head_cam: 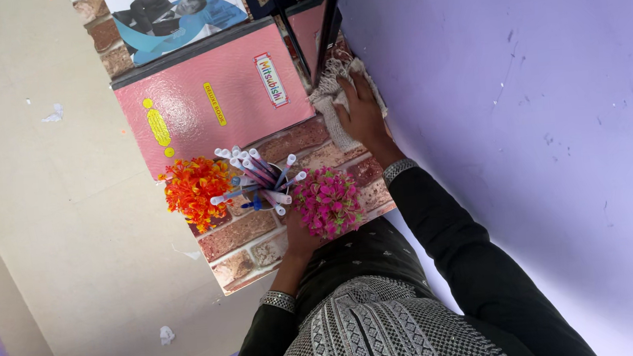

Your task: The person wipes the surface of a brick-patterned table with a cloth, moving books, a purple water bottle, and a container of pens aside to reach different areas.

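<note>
Right hand (pixel 363 113) lies flat, fingers spread, palm pressed on a whitish cloth (pixel 331 96) at the far edge of the brick-pattern shelf (pixel 249 237), hard against the purple wall (pixel 527 144); no grip, just pressing down. Cloth is bunched under the palm, next to a dark upright frame (pixel 327 24). Left hand (pixel 301 240) is at the pink flower pot (pixel 328 201), mostly hidden behind the blooms (cannot tell if it grips or only touches). Pen holder (pixel 259 181), full of white-capped pens, stands just beside the pink flowers, between them and an orange flower bunch (pixel 194 187). Pink books (pixel 211 103) lie behind the holder, one beside the cloth. Both sleeves are black, with a silver cuff at each wrist. Cream surface (pixel 42 187) fills the left side of the view.
</note>
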